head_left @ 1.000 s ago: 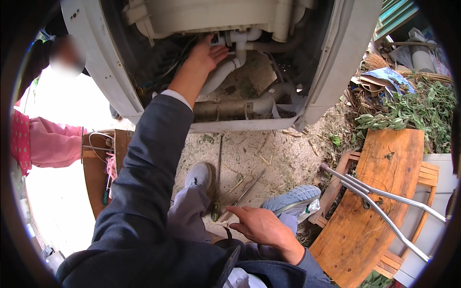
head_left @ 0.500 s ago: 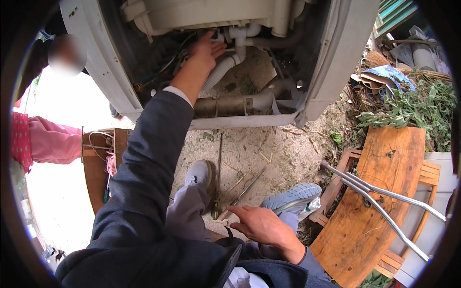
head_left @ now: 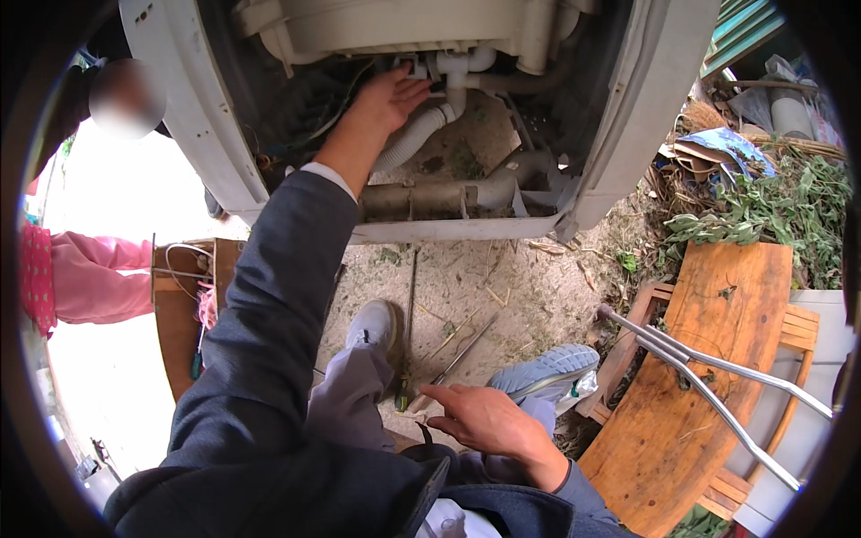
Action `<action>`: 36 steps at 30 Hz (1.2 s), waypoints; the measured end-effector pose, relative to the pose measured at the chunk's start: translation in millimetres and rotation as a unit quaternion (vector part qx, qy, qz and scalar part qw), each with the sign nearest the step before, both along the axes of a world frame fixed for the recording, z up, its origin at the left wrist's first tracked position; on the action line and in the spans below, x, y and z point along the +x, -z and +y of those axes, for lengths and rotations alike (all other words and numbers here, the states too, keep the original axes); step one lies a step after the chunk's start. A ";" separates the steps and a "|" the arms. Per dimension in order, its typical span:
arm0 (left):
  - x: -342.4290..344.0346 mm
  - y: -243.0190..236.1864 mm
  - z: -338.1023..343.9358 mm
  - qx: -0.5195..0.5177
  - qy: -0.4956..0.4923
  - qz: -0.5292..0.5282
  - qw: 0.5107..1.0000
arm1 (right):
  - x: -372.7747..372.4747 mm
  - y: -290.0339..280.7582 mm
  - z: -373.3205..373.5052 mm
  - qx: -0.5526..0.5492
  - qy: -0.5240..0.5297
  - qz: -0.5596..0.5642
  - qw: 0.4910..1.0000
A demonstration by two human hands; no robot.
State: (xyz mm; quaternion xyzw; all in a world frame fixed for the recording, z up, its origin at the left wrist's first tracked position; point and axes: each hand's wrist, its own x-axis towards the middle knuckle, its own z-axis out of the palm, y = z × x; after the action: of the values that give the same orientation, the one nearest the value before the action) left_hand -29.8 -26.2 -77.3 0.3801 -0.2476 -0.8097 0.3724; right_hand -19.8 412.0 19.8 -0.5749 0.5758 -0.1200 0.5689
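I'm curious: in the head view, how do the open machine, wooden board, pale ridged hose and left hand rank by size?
1. Open machine
2. Wooden board
Pale ridged hose and left hand look too alike to rank.

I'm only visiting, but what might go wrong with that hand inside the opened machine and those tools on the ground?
The left hand reaches beneath the cream plastic tub, close to white plastic pipe fittings, and might knock or strain them.

The dark sleeve crosses the pale cabinet's lower rim, so it could scrape or snag there.

A long-shafted screwdriver with a yellow-and-black handle lies beside a grey shoe; a shifting foot might roll it.
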 end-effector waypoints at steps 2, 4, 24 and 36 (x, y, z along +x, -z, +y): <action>1.6 -1.4 -5.3 0.025 0.020 0.005 0.999 | 0.8 -0.9 -1.2 -0.006 -0.002 0.002 1.000; 1.1 -3.7 -4.1 0.032 0.026 0.019 0.999 | 0.9 -0.7 -2.2 -0.006 -0.004 0.002 1.000; -42.3 -19.6 15.7 0.067 -0.056 -0.012 0.996 | -1.0 8.4 6.3 0.006 0.009 0.003 1.000; -27.3 -7.7 7.7 0.049 -0.008 0.032 0.998 | 0.7 14.0 15.6 0.002 0.009 0.053 0.999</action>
State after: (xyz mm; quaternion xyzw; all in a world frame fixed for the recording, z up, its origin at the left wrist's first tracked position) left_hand -57.1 -18.6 -69.6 0.3738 -0.1927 -0.8293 0.3680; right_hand -19.0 427.5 5.8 -0.5741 0.6107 -0.0935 0.5373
